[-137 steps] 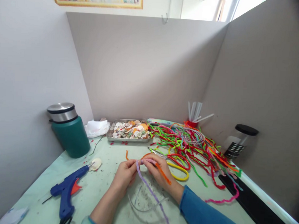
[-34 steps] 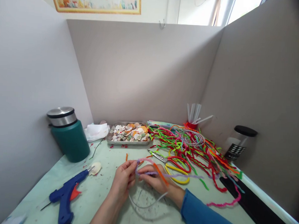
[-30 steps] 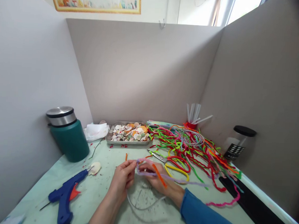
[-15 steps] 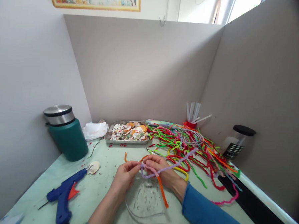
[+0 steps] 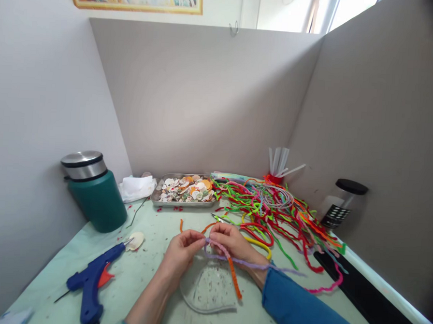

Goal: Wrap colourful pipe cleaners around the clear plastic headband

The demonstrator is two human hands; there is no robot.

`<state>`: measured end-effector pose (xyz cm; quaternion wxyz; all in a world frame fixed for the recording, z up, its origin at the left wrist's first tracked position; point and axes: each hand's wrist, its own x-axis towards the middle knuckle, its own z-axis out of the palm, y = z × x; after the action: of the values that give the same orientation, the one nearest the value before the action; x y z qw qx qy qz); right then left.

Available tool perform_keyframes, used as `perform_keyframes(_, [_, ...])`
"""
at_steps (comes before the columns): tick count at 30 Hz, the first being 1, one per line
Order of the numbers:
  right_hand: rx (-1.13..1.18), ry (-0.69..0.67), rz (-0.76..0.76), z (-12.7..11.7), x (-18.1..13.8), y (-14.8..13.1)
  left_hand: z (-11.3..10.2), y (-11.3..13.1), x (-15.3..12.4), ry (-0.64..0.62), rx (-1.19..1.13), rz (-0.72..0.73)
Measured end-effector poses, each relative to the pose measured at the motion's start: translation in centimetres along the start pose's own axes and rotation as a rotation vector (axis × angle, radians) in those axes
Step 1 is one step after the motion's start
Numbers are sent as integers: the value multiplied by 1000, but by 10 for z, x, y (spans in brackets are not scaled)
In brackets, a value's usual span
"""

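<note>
My left hand [image 5: 183,252] pinches fuzzy pipe cleaners between thumb and fingertips at the table's middle. Close beside it, my right hand [image 5: 232,241] has its fingers closed on the same bundle. A lavender pipe cleaner [image 5: 249,264] loops below the fingers, its long tail passing right across my wrist. Also hanging from the grip are a pink one [image 5: 221,247] and an orange one [image 5: 234,279]. Another orange end pokes out behind the hands. A grey strand [image 5: 208,310] curves below them; my left hand hides its upper end. How the strands cross between my fingertips is hidden.
A blue glue gun [image 5: 96,276] lies at left near a shell [image 5: 136,241] and a green flask [image 5: 98,199]. A metal tray [image 5: 181,204] of shells and buttons stands behind. Tangled pipe cleaners [image 5: 272,203], red-and-yellow-handled scissors [image 5: 258,232] and a black-lidded jar [image 5: 341,202] are rightward.
The lavender tail has swung down from its upward slant and now lies across my right wrist and sleeve. Both hands keep nearly the same place and grip.
</note>
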<state>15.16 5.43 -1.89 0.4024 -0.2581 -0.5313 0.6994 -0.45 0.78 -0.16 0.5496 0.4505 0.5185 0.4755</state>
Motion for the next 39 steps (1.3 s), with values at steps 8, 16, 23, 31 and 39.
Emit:
perform_keyframes(8, [-28, 5, 2, 1, 0, 1, -2, 2, -1, 9, 99, 21])
perform_keyframes(16, [-12, -13, 24, 1, 1, 0, -3, 1, -1, -62, 25, -1])
perform_keyframes(23, [-20, -13, 17, -1, 1, 3, -5, -1, 0, -100, -13, -6])
perform_keyframes(31, [30, 7, 49, 1, 0, -3, -5, 4, -3, -139, 67, 85])
perform_keyframes(39, [42, -3, 55, 1, 1, 2, -3, 5, -1, -55, 132, 231])
